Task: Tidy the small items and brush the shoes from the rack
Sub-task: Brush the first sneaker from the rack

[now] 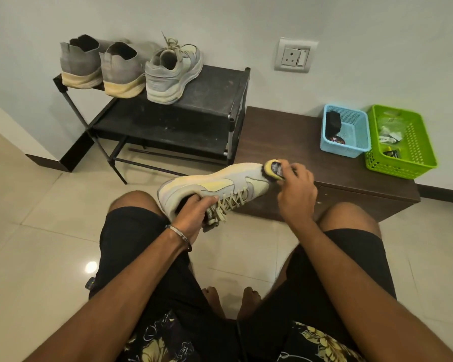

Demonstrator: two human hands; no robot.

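Centrally, in the head view, the left hand [194, 215] grips a pale sneaker [215, 186] at its collar, fingers curled into the opening, with the laces hanging just right of the knuckles. The shoe lies on its side across the middle of the frame, toe pointing right. At that toe the right hand [296, 192] holds a yellow-backed brush [273, 170], fingers wrapped over it, bristles touching the toe.

In the upper left stands a black shoe rack [215, 84]; on its top shelf sit two grey knit shoes [102, 66] and, beside them, the matching pale sneaker [171, 71], heels toward the camera. Right of the rack runs a low dark wooden bench [285, 137]. At its far right end a blue basket [344, 130] and a green basket [403, 142] stand just beside each other, each holding small items too indistinct to name.
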